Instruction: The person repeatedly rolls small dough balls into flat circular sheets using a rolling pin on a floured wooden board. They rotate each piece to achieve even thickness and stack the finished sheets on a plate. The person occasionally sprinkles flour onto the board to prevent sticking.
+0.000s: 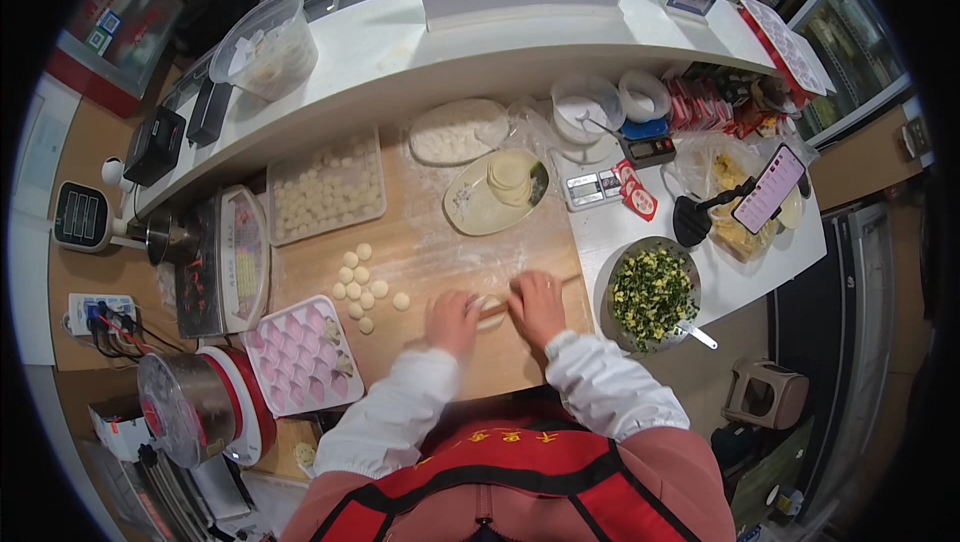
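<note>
Head view has both hands low on the wooden worktop (510,367), w/ a small flattened dough disc (490,323) in the gap btwn them. R hand (537,305) is curled down over the rolling pin (497,311), whose near stretch lies across the disc; its other end pokes out past the hand on the R. L hand (454,323) is blurred, at the disc's L edge; can't tell if its fingers pinch the rim or just rest on it. Step in hand is prob. rolling: the disc looks part-flattened. Next move, I'd judge, calls for light, even pressure from R, w/ L turning the disc a bit btwn strokes so the rim thins evenly & the middle doesn't tear. Unrolled dough pieces (363,288) sit just L of L hand, so supply's w/in easy reach. A stack of round wrappers (510,172) stands on the oval plate (462,214) beyond the hands, prob. the spot for a finished one. Bowl of chopped green-&-yellow filling (652,294), spoon in, is off to the R, untouched.
</note>
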### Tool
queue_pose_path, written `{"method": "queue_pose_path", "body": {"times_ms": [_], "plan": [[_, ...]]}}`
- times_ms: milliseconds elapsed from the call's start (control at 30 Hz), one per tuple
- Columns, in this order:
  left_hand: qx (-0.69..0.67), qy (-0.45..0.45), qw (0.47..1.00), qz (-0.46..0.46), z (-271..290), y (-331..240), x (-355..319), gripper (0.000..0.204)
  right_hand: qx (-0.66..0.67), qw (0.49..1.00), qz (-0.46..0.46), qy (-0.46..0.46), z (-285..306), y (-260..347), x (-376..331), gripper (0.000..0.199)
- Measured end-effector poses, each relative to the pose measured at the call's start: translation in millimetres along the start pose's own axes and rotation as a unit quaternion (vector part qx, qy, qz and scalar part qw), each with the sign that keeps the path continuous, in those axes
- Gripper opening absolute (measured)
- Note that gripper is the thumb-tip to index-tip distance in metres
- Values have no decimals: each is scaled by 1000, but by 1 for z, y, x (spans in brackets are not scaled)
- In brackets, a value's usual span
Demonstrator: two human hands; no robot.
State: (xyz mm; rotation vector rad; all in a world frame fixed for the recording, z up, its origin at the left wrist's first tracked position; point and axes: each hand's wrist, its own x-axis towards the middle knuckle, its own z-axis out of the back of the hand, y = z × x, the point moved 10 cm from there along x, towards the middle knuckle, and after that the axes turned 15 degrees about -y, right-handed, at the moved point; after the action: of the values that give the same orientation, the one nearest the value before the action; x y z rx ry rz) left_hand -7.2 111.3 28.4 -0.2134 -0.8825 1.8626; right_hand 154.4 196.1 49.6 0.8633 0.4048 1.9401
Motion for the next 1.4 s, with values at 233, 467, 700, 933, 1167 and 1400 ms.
{"method": "queue_pose_path", "body": {"times_ms": [233, 467, 700, 933, 1167, 1400], "plan": [[-9, 88, 985, -148, 10, -37, 26, 10, 56, 996, 76, -1, 34, 8, -26, 32], [-381, -33, 911, 153, 13, -39, 95, 26, 16, 994, 87, 71, 36, 5, -51, 30], [155, -102, 983, -3, 78, 31, 44, 29, 12, 992, 103, 66, 35, 9, -49, 29], [4, -6, 1000, -30, 44, 42, 9, 25, 13, 993, 108, 56, 33, 4, -52, 28], [240, -14, 955, -171, -3, -18, 42, 73, 29, 993, 81, 86, 26, -2, -55, 25], [252, 77, 963, -58, -27, 16, 51, 83, -6, 991, 72, 110, 20, -3, -57, 28]]}}
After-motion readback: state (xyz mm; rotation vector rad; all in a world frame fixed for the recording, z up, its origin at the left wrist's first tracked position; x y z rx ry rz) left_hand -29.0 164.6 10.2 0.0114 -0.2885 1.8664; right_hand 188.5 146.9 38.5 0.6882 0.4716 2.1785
